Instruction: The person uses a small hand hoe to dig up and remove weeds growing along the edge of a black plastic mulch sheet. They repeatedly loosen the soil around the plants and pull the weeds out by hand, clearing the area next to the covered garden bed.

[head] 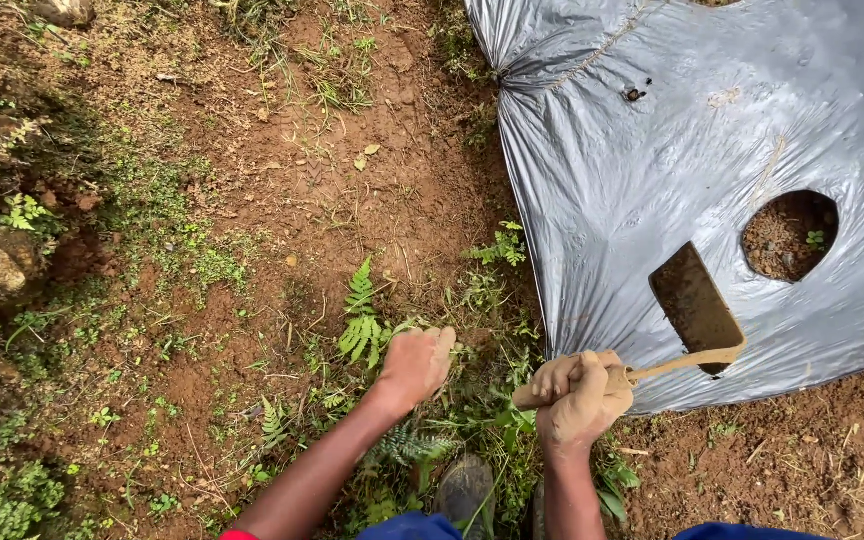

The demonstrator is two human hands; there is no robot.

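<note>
Weeds (372,335) at the edge of the grey plastic sheet (672,150): many stand uncleared in the red soil (352,170).

Ferns and grass are thick beside the sheet's edge, so by the look of it most of the clearing is left. The left hand (414,365) is closed in a fist around a clump of the weeds near the ground. The right hand (582,398) is wrapped tight on the wooden handle of a small hoe (694,308), its muddy blade resting on the sheet near a planting hole (787,235).
</note>
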